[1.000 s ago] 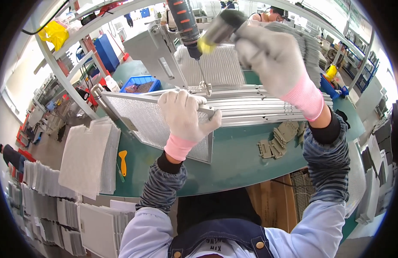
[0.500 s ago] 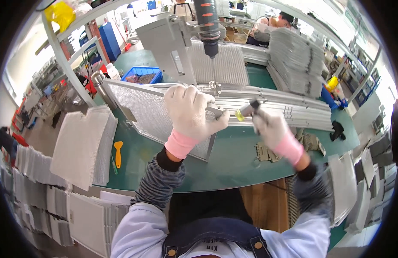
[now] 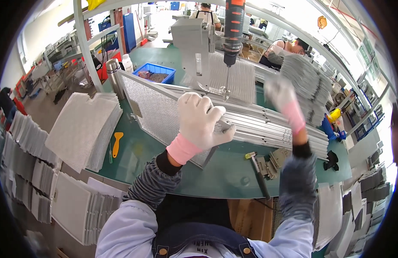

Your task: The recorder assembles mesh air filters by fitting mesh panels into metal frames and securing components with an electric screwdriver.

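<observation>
Before me a worker bends over a curved green table point(image 3: 216, 182); I take my clock from their left hand, with twelve straight away across the table. That left hand point(image 3: 199, 122), in a white knit glove with a pink cuff, holds the corner of a flat, silver mesh panel with a metal frame point(image 3: 158, 107), fingers over the edge and thumb out toward three. The panel slants away from the hand toward nine and ten, tilted rather than flat.

At two o'clock the right hand point(image 3: 279, 92), gloved the same way, is raised above the table and so blurred that I cannot tell whether its fingers are spread or curled. Between twelve and one hangs a black electric screwdriver with orange slots point(image 3: 232, 47), its thin bit pointing down. Long, silver metal strips point(image 3: 272, 127) lie at three. At four sit small, grey-green flat pieces point(image 3: 274, 162), with a dark-handled hammer with a yellow tip point(image 3: 262, 185) just beside them.

Between eight and nine lies a yellow scraper point(image 3: 117, 145), near a stack of pale mesh sheets point(image 3: 80, 129) at nine. A steel flask point(image 3: 116, 79) stands at ten, and a blue plastic bin point(image 3: 169, 79) sits between ten and eleven.
</observation>
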{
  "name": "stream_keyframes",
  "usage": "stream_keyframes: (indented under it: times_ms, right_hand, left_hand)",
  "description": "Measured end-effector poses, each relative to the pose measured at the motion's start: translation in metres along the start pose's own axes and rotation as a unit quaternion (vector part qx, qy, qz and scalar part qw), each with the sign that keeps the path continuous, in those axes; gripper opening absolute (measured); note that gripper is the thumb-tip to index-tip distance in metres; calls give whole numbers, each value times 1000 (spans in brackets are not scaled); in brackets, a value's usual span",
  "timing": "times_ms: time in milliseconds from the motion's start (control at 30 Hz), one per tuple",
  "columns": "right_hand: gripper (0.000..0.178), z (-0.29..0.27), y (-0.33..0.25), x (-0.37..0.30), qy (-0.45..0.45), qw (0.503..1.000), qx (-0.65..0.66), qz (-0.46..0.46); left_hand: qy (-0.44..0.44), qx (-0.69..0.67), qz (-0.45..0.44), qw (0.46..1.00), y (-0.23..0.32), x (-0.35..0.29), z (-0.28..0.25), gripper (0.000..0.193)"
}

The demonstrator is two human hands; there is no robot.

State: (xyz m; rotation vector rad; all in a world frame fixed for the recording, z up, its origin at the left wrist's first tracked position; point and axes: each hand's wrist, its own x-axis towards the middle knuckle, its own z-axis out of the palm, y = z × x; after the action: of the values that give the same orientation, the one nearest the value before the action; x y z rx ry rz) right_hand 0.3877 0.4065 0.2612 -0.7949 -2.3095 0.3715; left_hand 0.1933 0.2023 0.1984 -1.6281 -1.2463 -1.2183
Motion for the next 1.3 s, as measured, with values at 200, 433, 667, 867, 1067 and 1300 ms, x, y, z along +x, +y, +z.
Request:
stream_keyframes:
  times_ms: [200, 433, 667, 867, 1067, 1300]
  right_hand:
    - [19, 8, -176, 112, 37, 920, 370, -127]
    - [27, -68, -197, 89, 208, 897, 375, -109]
    - [23, -84, -239, 60, 164, 907, 368, -126]
    - [21, -65, -245, 58, 114, 891, 414, -147]
    - [21, -67, -249, 52, 113, 886, 429, -133]
    - [22, -65, -250, 53, 131, 874, 445, -143]
  left_hand:
    - [39, -1, -4, 999, -1, 4, 5, 35]
    - [39, -30, 2, 999, 5, 7, 6, 36]
    - [46, -40, 6, 998, 3, 11, 9, 35]
    - [42, -8, -2, 999, -2, 1, 3, 33]
    - [31, -38, -24, 999, 2, 2, 4, 23]
    - [13, -76, -21, 997, -2, -3, 11, 20]
